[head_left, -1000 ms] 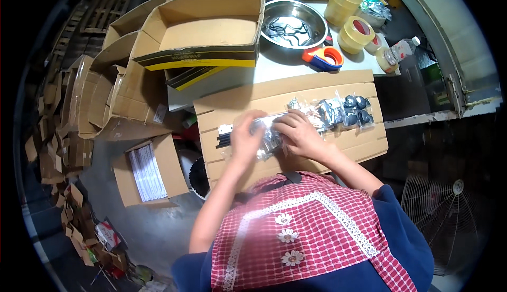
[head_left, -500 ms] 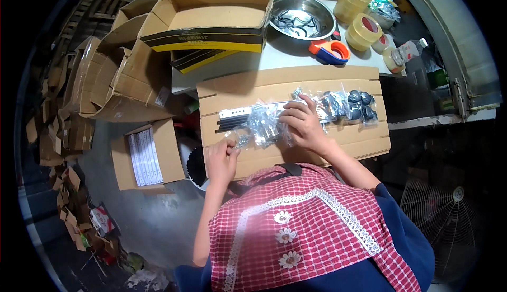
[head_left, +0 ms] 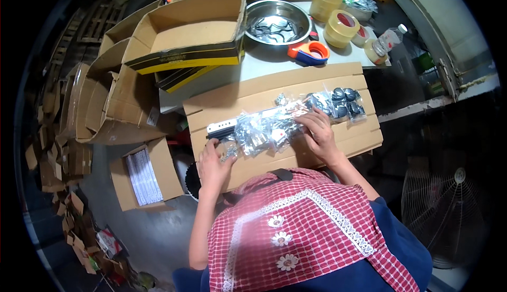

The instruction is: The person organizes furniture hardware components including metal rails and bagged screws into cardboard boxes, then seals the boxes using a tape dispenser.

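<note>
On a flat cardboard sheet [head_left: 248,169] lies a row of clear plastic bags and long parts. My left hand [head_left: 212,166] is at the row's left end, its fingers apart, touching the ends of some black rods [head_left: 217,134] and a small bag of screws [head_left: 230,150]. Above the rods runs a white strip with holes [head_left: 222,126]. A bag of shiny metal parts [head_left: 253,136] covers the middle. My right hand [head_left: 321,138] has its fingers spread on the bags right of it; what lies under the fingertips is hidden. Farther right is a bag of black round pieces [head_left: 346,102].
Behind the sheet, a white table [head_left: 259,65] bears an open carton [head_left: 185,25], a steel bowl [head_left: 278,21] of black pieces, an orange-and-blue tape dispenser [head_left: 310,53], tape rolls [head_left: 340,28] and a bottle [head_left: 388,39]. A box of white strips [head_left: 143,176] stands lower left; a fan [head_left: 443,213] lower right.
The whole view has shifted a little. My right hand has drawn back toward me and right across the bags. My left hand has opened from a pinch at the small screw bag and reached the rod ends.
</note>
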Demonstrator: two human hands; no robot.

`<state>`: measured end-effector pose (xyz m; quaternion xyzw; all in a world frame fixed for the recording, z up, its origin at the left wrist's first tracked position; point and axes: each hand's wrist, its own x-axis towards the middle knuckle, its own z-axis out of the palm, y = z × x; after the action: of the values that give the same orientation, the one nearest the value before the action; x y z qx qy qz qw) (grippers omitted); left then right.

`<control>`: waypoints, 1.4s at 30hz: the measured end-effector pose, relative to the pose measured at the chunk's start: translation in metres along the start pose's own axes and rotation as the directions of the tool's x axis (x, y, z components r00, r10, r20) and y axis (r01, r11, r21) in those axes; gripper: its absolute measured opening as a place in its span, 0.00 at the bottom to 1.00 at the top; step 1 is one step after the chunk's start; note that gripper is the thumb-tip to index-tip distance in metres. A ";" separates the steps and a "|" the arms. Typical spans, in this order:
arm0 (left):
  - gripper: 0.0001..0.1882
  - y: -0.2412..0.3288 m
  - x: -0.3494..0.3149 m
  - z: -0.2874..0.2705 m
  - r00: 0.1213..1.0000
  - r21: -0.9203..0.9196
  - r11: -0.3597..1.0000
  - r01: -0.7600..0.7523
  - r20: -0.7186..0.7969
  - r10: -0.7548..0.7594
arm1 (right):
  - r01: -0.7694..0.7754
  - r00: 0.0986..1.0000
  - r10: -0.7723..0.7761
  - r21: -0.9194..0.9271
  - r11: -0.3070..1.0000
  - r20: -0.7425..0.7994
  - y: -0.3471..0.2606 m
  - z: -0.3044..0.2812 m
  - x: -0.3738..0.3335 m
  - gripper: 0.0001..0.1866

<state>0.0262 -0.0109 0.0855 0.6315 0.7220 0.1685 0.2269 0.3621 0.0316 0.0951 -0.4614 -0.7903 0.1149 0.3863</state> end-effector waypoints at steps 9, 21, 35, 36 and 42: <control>0.09 -0.004 0.014 0.004 0.988 -0.135 0.986 0.093 0.131 -0.075 | -0.028 0.997 0.026 -0.026 0.999 -0.066 0.025 0.015 0.042 0.13; 0.07 0.008 0.029 -0.003 0.989 -0.291 0.953 -0.079 -0.140 0.039 | -0.229 0.971 0.218 0.133 0.964 0.093 0.035 0.027 0.091 0.20; 0.11 -0.009 0.020 0.022 0.950 -0.406 0.890 -0.207 -0.299 0.085 | 0.119 0.969 -0.118 0.010 0.993 0.216 0.040 0.010 0.055 0.23; 0.11 -0.012 0.017 0.020 0.950 -0.403 0.893 -0.200 -0.304 0.076 | 0.119 0.986 -0.118 -0.007 0.993 0.115 0.037 0.009 0.051 0.24; 0.12 -0.032 -0.026 -0.001 0.870 -0.041 0.919 -0.392 -0.341 0.356 | 0.099 0.963 -0.099 0.010 0.995 0.249 0.026 -0.032 -0.013 0.27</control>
<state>0.0016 -0.0409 0.0719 0.7092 0.6033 0.3504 0.1014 0.4051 0.0298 0.0963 -0.4038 -0.8548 0.1517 0.2887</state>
